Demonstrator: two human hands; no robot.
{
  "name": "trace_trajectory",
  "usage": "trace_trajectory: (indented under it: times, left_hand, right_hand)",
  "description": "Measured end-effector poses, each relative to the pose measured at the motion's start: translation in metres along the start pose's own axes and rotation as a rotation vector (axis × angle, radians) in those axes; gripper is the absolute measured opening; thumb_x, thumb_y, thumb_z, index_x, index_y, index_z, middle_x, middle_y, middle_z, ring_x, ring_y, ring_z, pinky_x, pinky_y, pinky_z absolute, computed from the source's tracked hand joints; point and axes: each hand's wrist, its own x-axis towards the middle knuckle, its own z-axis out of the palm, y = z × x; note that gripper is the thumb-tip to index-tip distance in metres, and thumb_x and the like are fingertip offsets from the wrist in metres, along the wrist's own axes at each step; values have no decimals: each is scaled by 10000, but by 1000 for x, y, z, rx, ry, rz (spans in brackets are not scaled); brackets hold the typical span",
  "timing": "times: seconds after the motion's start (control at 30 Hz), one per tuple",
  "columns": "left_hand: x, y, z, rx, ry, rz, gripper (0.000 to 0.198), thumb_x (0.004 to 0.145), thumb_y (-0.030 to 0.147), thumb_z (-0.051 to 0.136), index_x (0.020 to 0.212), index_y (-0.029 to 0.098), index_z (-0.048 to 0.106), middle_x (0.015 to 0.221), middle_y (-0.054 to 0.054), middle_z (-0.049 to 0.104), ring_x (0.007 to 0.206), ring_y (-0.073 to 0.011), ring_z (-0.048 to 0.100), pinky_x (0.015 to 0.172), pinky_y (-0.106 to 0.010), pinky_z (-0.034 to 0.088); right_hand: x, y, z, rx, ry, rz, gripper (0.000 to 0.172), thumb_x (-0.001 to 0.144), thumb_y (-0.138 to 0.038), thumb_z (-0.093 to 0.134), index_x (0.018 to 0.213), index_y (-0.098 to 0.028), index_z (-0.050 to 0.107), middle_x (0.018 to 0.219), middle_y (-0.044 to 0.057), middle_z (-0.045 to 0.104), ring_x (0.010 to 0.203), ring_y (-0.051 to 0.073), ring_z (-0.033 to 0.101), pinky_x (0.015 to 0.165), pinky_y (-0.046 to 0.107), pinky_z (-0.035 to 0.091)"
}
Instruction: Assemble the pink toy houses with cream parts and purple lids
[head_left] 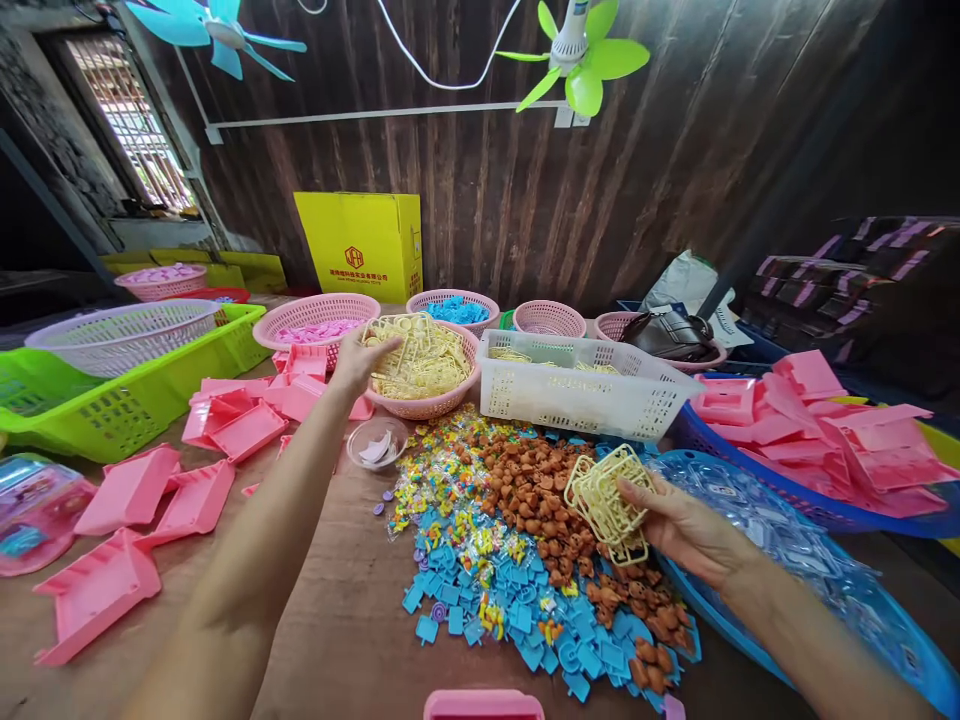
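My left hand (358, 362) reaches out to the rim of a pink round basket (431, 404) heaped with pale yellow plastic frames (424, 358), its fingers curled over the frames at the near left side. My right hand (679, 525) is closed on a small stack of the same yellow frames (609, 497), held above a pile of small brown figures (551, 495) and blue plastic pieces (495, 600) spread on the brown table.
Pink trays (131, 520) lie scattered at the left beside a green crate (142, 395). A white rectangular basket (585, 390) stands behind the piles. A blue tray with clear blister shells (787, 540) and one with pink parts (840, 440) are at the right. More pink baskets and a yellow box (364, 245) stand behind.
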Motion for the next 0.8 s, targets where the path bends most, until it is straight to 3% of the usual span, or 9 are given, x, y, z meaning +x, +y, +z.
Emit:
trace_trajectory:
  times: [0.1, 0.2, 0.3, 0.4, 0.5, 0.63, 0.8]
  left_hand:
    - [-34, 9, 0, -205, -44, -121, 576, 486, 474, 770, 914, 139, 578, 803, -50, 684, 729, -205, 656, 668, -355, 546]
    - [-81, 7, -2, -384, -152, -383, 532, 476, 384, 808, 903, 158, 587, 847, -53, 709, 771, -218, 676, 684, -349, 562]
    - [-129, -7, -7, -361, -252, -550, 472, 490, 377, 810, 847, 140, 613, 812, -83, 720, 721, -234, 685, 648, -351, 569]
    - [-162, -27, -15, -312, -313, -666, 452, 483, 394, 810, 787, 119, 619, 760, -110, 719, 660, -233, 682, 621, -348, 562]
    - [-176, -46, -25, -234, -305, -720, 450, 481, 423, 802, 746, 117, 604, 701, -107, 710, 615, -213, 667, 593, -323, 545]
    - [-177, -63, -35, -77, -252, -679, 471, 477, 454, 787, 753, 121, 599, 674, -69, 693, 629, -213, 651, 595, -319, 521]
    - [-177, -81, -38, 169, -108, -536, 502, 459, 444, 779, 790, 133, 565, 796, -60, 674, 826, -255, 634, 702, -322, 488]
  right_hand:
    - [1, 2, 13, 63, 10, 78, 433, 495, -294, 849, 834, -223, 590, 773, 0, 724, 681, 196, 683, 604, 299, 569]
    - [5, 7, 26, 18, -38, 105, 468, 511, -285, 843, 890, -217, 577, 794, 4, 722, 668, 180, 678, 594, 283, 560]
    - [13, 15, 38, -83, -93, 111, 484, 533, -297, 828, 927, -210, 560, 788, 8, 714, 640, 177, 667, 568, 293, 551]
    - [22, 26, 53, -234, -144, 82, 449, 546, -321, 806, 897, -183, 562, 736, 8, 696, 596, 167, 643, 534, 284, 529]
    - [32, 35, 73, -449, -209, -5, 369, 592, -306, 751, 884, -163, 574, 782, 18, 697, 667, 168, 646, 607, 277, 526]
    - [49, 47, 101, -902, -216, -161, 279, 666, -281, 674, 902, -159, 592, 879, 35, 698, 798, 186, 641, 707, 284, 500]
    - [72, 60, 119, -1158, -107, -182, 485, 615, -327, 738, 1031, -153, 559, 982, 89, 668, 902, 240, 611, 749, 315, 450]
